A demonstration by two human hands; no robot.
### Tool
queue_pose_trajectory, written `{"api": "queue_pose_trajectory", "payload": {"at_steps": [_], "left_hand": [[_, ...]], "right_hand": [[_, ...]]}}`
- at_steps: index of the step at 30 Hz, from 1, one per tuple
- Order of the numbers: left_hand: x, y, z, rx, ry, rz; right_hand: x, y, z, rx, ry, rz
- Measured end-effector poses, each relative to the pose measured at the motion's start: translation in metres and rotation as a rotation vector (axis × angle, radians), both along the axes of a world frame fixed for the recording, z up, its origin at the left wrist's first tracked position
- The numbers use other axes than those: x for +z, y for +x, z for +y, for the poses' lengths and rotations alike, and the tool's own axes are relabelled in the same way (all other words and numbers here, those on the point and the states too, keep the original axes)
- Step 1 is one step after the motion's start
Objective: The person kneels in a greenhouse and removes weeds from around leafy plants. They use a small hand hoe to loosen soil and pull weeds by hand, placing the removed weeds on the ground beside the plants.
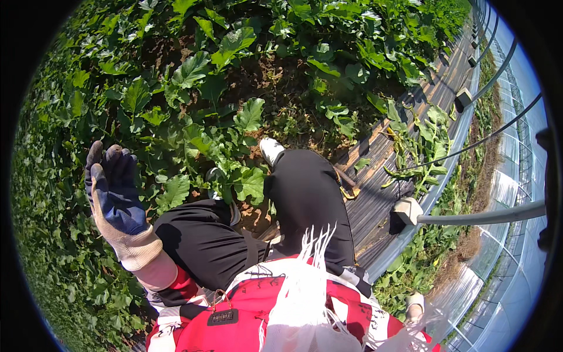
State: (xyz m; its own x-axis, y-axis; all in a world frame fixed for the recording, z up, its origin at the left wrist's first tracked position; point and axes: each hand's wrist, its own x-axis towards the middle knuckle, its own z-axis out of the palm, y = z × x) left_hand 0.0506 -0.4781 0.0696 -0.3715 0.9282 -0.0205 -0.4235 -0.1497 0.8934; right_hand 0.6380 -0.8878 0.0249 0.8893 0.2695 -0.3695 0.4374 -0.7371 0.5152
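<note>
My left hand, in a knitted work glove with a blue coated palm, is raised over leafy green plants at the left, its fingers extended and nothing held. At the bottom right a small part of my right hand shows in a pale glove, low beside my red and white top; its fingers are hard to make out. My knees in black trousers are bent before me, and a white shoe rests on the soil among the plants.
Dark plastic ground film runs along the right, with pulled plants lying on it. A curved metal hoop rises from a pale block. Beyond stands plastic greenhouse sheeting. A white fringed scarf hangs over my chest.
</note>
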Motion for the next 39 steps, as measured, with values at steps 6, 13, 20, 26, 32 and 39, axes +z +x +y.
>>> {"api": "queue_pose_trajectory", "payload": {"at_steps": [6,13,20,26,32,39], "left_hand": [[0.003,-0.034,-0.015,0.130,-0.010,0.177],[-0.019,-0.035,-0.018,0.172,-0.171,0.164],[-0.007,-0.025,-0.010,0.153,-0.057,0.233],[-0.016,-0.044,-0.003,0.085,-0.040,0.255],[-0.012,-0.063,-0.002,0.098,-0.084,0.327],[-0.037,-0.071,0.012,0.210,-0.322,0.472]], "right_hand": [[-0.037,0.040,0.115,0.294,0.008,0.055],[-0.018,0.070,0.060,0.895,0.457,-0.059],[0.012,0.076,-0.063,-0.210,-0.117,-0.040],[-0.107,0.013,0.152,0.371,0.428,0.324],[-0.250,-0.115,0.493,-0.321,1.097,1.512],[-0.353,-0.217,0.629,0.195,0.523,0.786]]}}
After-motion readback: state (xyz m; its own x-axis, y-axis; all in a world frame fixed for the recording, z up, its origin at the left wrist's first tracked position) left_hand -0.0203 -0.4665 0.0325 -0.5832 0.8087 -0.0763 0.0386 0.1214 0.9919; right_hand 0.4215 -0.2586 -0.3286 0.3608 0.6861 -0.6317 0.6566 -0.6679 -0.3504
